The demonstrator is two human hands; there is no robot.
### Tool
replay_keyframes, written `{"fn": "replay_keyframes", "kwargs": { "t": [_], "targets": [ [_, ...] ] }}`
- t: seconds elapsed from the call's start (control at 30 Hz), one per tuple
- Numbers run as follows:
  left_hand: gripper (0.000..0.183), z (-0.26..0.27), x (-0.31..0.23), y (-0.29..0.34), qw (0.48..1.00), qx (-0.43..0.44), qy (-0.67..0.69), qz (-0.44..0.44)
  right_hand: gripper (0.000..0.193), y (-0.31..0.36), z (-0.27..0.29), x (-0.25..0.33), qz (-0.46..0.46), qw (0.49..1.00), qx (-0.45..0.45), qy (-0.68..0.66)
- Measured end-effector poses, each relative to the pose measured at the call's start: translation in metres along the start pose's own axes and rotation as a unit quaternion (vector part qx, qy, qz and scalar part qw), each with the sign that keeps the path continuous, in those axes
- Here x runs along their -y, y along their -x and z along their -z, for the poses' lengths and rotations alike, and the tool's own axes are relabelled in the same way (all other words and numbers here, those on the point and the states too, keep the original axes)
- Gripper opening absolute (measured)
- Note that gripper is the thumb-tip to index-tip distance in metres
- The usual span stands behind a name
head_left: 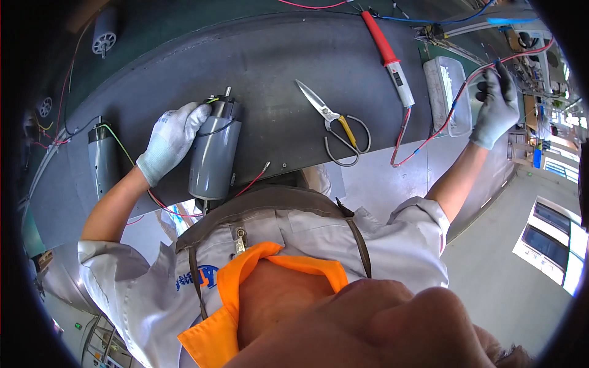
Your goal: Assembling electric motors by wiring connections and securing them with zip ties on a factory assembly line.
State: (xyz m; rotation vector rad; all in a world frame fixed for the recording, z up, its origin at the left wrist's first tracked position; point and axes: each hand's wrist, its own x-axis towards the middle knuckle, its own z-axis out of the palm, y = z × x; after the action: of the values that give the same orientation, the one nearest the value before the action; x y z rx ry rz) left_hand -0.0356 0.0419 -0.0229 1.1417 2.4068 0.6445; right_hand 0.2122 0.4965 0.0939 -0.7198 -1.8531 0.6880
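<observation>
My left hand (173, 138), in a pale glove, is closed at the upper left side of a grey cylindrical motor (213, 161). Its fingertips rest by the motor's black end, where a short yellow-green wire (213, 99) shows. The motor's shaft points away from me. Raised at the far right, my right hand (498, 110) wears a pale glove with dark fingertips. Those fingers are bent together beside a red cable (471, 78); what they pinch is too small to make out. Scissors (331, 116) with one yellow-wrapped handle lie between the hands, nearest the motor.
On the dark table (270, 61) a red-and-white pen-shaped tool (390, 58) trails its cable over the front edge. A clear plastic box (448, 97) with white strips stands beside it. Another grey motor (104, 156) is left of my arm; a third (105, 30) lies farther back.
</observation>
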Motion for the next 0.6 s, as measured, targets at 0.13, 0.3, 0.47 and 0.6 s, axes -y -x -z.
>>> {"fn": "replay_keyframes", "kwargs": {
  "t": [0.13,0.3,0.47,0.6],
  "targets": [
    [0.047,-0.004,0.005,0.000,1.000,-0.014,-0.005,-0.016,0.039,0.054,-0.065,0.012,0.067,0.977,0.188,0.072],
    [0.045,-0.002,0.001,-0.009,0.999,0.000,-0.022,-0.033,0.049,0.101,-0.145,-0.012,0.033,0.936,0.349,0.018],
    [0.060,0.008,0.007,-0.010,0.996,0.070,0.045,-0.019,0.046,0.090,-0.140,0.041,-0.185,0.885,0.388,-0.177],
    [0.069,0.039,-0.014,-0.014,0.956,0.220,0.132,0.139,0.043,0.100,-0.138,0.063,-0.290,0.793,0.433,-0.314]
  ]
}}
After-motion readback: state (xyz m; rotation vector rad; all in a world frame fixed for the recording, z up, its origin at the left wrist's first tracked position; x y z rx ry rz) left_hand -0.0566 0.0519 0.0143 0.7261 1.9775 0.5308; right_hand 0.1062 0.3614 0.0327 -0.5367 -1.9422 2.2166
